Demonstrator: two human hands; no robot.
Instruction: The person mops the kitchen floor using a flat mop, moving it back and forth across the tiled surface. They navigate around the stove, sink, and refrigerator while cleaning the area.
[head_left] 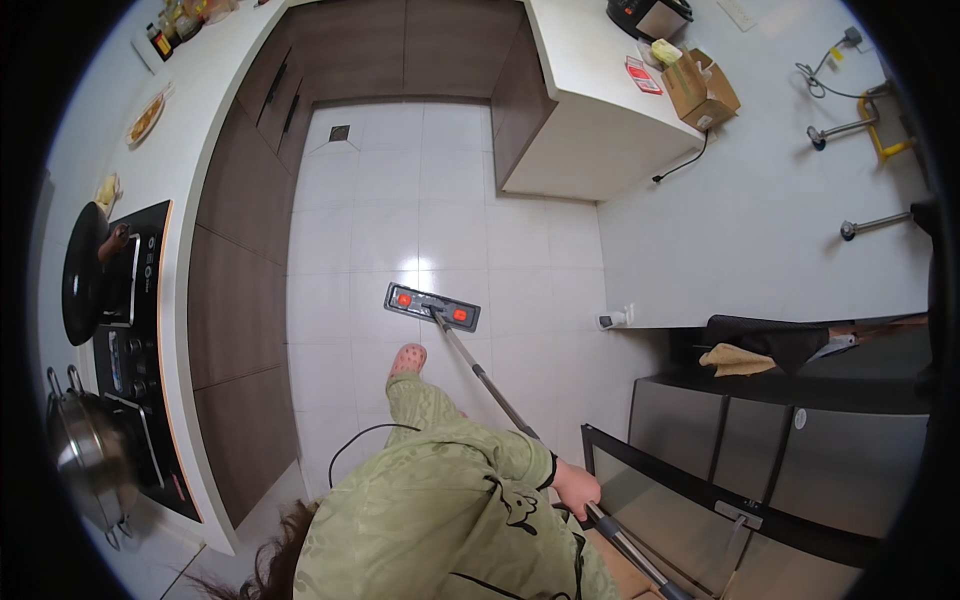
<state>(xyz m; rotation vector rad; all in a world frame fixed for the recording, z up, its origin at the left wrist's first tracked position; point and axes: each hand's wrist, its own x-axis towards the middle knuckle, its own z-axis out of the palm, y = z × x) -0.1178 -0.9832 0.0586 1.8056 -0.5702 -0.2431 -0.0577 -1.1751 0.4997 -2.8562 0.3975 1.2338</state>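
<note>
My left hand (577, 490) is closed around the grey pole of a flat mop (480, 370), its arm in a light green sleeve reaching across my body from the left. The pole runs from the lower right up to the rectangular mop head (432, 306), dark grey with two red-orange pieces. This head lies flat on the white tiles, just beyond a pink clog (408, 360) on my foot. Past my hand, the pole's upper part continues toward the lower edge. My right hand is out of sight.
Brown cabinets (235, 300) border the floor at left, beneath a stove (130, 370) with a pan and steel pot. A white counter (600, 90) juts out at far right, bearing a cardboard box (700, 90). Grey appliance-like panels (680, 425) and a black-framed open door (690, 490) stand near right.
</note>
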